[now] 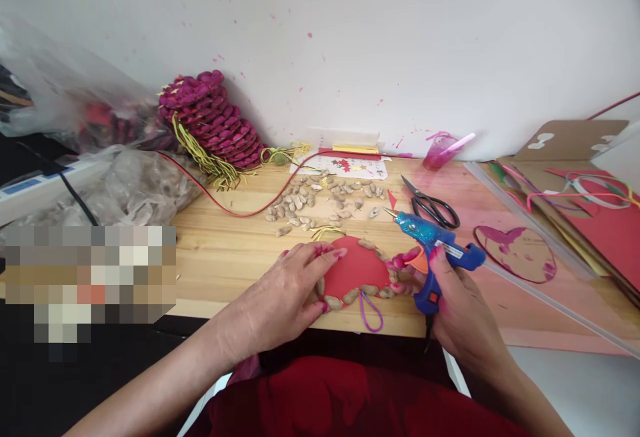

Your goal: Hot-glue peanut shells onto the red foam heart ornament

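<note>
A red paper disc lies at the table's front edge, with peanuts set along its rim. My left hand grips the disc's left side, fingers on top and thumb at the near rim, covering some of that edge. In my right hand is a blue hot glue gun, its nozzle pointing up and left above the table. Some right fingertips reach the disc's right rim near the orange trigger. From the near rim hangs a purple pipe-cleaner loop.
Loose peanuts are spread behind the disc, beside black scissors. A red cord crosses the table. A purple peanut bundle leans on the wall. At right lie a heart-shaped cardboard piece, a pink cup and an open box.
</note>
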`<state>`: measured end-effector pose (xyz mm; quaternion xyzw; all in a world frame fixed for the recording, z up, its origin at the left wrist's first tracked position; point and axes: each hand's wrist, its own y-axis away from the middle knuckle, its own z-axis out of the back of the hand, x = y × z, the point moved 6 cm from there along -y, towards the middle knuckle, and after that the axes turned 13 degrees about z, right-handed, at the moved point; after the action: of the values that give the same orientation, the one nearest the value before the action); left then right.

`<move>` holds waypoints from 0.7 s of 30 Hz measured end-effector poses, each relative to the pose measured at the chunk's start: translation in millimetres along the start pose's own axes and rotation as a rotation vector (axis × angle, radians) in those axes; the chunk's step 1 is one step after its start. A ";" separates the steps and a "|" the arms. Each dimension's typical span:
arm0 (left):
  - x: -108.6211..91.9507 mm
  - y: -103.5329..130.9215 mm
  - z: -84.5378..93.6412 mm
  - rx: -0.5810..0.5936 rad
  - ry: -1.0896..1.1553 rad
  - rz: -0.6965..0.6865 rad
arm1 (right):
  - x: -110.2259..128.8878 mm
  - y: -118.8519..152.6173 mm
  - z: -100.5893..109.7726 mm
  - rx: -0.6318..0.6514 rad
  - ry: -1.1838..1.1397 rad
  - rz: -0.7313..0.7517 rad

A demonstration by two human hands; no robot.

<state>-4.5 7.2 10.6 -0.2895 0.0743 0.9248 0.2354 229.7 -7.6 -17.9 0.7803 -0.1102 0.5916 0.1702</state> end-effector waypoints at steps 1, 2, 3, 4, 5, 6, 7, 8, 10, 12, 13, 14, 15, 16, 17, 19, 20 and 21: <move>0.9 -0.1 0.3 0.005 0.005 0.006 | 0.9 0.4 -1.1 -0.008 -0.003 -0.002; 1.6 -0.3 0.6 0.014 0.010 0.013 | 1.7 0.8 -1.9 -0.015 -0.006 -0.005; 2.4 -0.5 1.0 0.027 0.017 0.021 | 2.3 1.1 -2.4 -0.023 -0.010 -0.009; 3.0 -1.0 1.3 0.041 0.025 0.029 | 2.6 1.3 -2.6 -0.030 -0.014 -0.013; 3.6 -1.8 1.9 0.052 0.036 0.037 | 2.8 1.5 -2.9 -0.034 -0.021 -0.016; 4.2 -3.1 2.7 0.057 0.048 0.045 | 2.8 1.5 -3.3 -0.032 -0.029 -0.019; 5.2 -4.9 3.7 0.054 0.056 0.057 | 2.9 1.5 -3.7 -0.027 -0.038 -0.021; 6.4 -7.4 4.7 0.045 0.060 0.072 | 3.1 1.4 -3.9 -0.023 -0.044 -0.019; 9.4 -13.2 5.9 0.025 0.054 0.110 | 3.4 1.1 -3.7 -0.027 -0.040 -0.013; 11.9 -18.7 5.2 0.028 0.044 0.149 | 3.0 1.0 -2.8 -0.046 -0.033 -0.013; 12.6 -20.8 4.4 0.039 0.040 0.164 | 2.3 1.1 -2.5 -0.051 -0.030 -0.020; 12.8 -22.2 3.3 0.054 0.035 0.177 | 1.5 1.2 -2.7 -0.049 -0.030 -0.026; 12.8 -22.9 2.4 0.066 0.028 0.189 | 1.0 1.2 -3.2 -0.040 -0.032 -0.028; 12.4 -23.0 1.8 0.070 0.019 0.197 | 0.9 1.2 -3.7 -0.034 -0.030 -0.026; 11.8 -22.6 1.3 0.069 0.011 0.200 | 1.4 1.1 -4.0 -0.033 -0.026 -0.020; 9.8 -20.8 1.1 0.046 0.000 0.188 | 3.6 0.7 -4.6 -0.047 -0.004 -0.010; 8.7 -19.7 1.1 0.028 -0.003 0.173 | 5.0 0.5 -4.9 -0.061 0.016 -0.013; 7.8 -18.6 1.0 0.011 -0.005 0.157 | 6.3 0.3 -5.5 -0.076 0.040 -0.023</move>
<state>-1.6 26.9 6.9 -0.2790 0.1011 0.9408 0.1638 226.4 -5.5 -10.4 0.7625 -0.1201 0.6006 0.2085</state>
